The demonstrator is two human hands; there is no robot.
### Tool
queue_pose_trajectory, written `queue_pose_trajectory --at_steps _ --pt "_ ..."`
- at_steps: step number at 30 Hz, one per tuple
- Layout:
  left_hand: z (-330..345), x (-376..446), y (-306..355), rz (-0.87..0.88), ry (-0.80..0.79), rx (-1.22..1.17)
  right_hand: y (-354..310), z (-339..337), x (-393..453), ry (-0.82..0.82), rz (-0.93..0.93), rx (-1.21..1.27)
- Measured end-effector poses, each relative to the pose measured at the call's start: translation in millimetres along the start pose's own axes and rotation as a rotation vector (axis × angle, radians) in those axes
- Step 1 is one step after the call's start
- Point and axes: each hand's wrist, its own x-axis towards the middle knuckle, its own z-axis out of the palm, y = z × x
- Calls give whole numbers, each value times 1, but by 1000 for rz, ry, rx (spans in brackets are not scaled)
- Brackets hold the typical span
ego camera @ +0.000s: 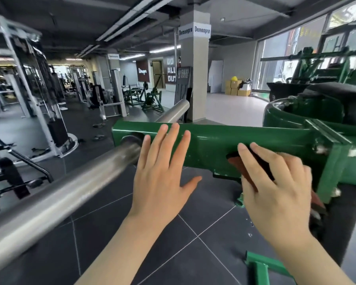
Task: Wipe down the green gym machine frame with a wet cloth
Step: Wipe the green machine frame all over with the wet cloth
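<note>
Right grip (275, 182) flat on cloth (249, 167), steel bar (70, 182) beside left hand (162, 173).

A glossy dark-green painted steel frame beam (224, 140) is seen, speckled with small pale chips. Against the beam a reddish-brown and black cloth (248, 167) is shown. Left of the beam, a silver brushed-metal bar (70, 184) is seen; below the beam, charcoal floor tiles (173, 243) are crossed by pale grout lines.

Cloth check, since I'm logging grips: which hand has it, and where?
The right hand presses the dark red cloth flat against the green frame; fingers cover its middle.
</note>
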Motion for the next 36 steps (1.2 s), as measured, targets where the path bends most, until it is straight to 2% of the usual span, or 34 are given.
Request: queue_pose_trajectory --at_steps 5,8,16,20,22,25,27,29,32,34,36 --pt "27 7 -19 57 2 -91 -11 17 -10 108 83 -69" --pt "39 8 -29 102 36 -159 -18 20 -16 128 219 -127" --pt "48 7 -40 180 108 -365 -63 25 -5 151 387 -239" --pt "48 5 -38 168 103 -417 -84 36 1 72 339 -249" --pt "47 6 -34 143 106 -423 -78 29 -1 37 310 -279" --pt "46 12 -24 107 99 -430 -52 9 -7 143 466 -302" --pt "45 15 -16 146 73 -409 -49 7 -8 190 544 -284" --pt "44 17 -10 192 56 -371 -58 16 -10 166 500 -262" --pt "43 17 -1 242 55 -356 -60 18 -15 70 336 -230" --pt "41 18 7 270 63 -356 -45 9 -16 104 367 -243" --pt "42 19 13 272 75 -364 -38 4 -14 203 485 -254"
